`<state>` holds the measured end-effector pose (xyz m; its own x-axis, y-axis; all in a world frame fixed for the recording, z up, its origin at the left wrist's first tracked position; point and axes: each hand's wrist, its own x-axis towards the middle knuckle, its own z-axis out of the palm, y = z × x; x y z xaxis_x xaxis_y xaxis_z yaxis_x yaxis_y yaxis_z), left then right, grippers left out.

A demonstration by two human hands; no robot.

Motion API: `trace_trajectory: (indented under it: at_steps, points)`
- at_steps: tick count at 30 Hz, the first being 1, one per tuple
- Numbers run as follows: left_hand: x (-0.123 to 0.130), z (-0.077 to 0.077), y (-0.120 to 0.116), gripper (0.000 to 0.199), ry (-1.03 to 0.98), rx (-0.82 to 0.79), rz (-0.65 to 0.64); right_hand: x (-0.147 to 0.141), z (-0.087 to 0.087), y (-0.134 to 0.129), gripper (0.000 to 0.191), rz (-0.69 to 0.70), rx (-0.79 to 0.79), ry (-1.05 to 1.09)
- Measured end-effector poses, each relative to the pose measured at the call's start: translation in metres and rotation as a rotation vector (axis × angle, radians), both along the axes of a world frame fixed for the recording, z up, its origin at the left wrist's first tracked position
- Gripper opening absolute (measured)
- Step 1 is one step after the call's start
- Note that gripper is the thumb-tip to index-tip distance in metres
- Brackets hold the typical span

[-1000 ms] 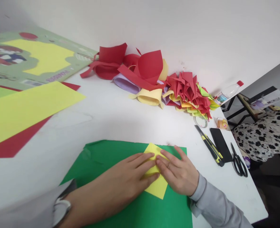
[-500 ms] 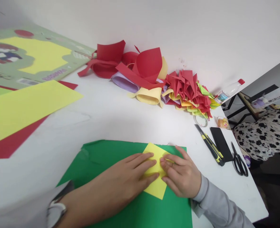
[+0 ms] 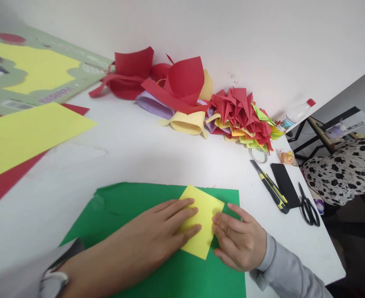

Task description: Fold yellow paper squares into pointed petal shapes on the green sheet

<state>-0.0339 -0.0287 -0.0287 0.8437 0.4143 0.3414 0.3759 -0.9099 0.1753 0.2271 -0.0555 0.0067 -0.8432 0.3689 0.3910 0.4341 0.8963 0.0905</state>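
A yellow square of paper (image 3: 205, 207) lies tilted on a green sheet (image 3: 120, 231). My left hand (image 3: 166, 229) rests flat across the paper's left side, fingers stretched out and spread, pressing on it. At the paper's right edge is my right hand (image 3: 241, 238), its fingers bent and their tips touching the edge. The right thumb sits apart, lower down over the green sheet, with nothing visible pinched in that hand.
Red, purple and cream paper pieces (image 3: 185, 85) and folded red paper shapes (image 3: 236, 109) line the wall. A utility knife (image 3: 270, 186), black slab (image 3: 286, 186), scissors (image 3: 308, 209) and tape roll (image 3: 258, 155) lie right. Yellow paper (image 3: 30, 132) lies left. A person in patterned clothing (image 3: 343, 171) is beyond.
My right hand has slid rightward from the middle of the yellow paper to its right edge. My left hand stays flat on the paper. The whole view has shifted slightly.
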Motion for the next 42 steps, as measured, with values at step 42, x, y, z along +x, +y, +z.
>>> trace_trajectory:
  at_steps: [42]
  points:
    - [0.029,0.027,0.039,0.034,-0.025,-0.167,0.267,-0.002,-0.013,0.019,0.027,-0.209,-0.229,0.208]
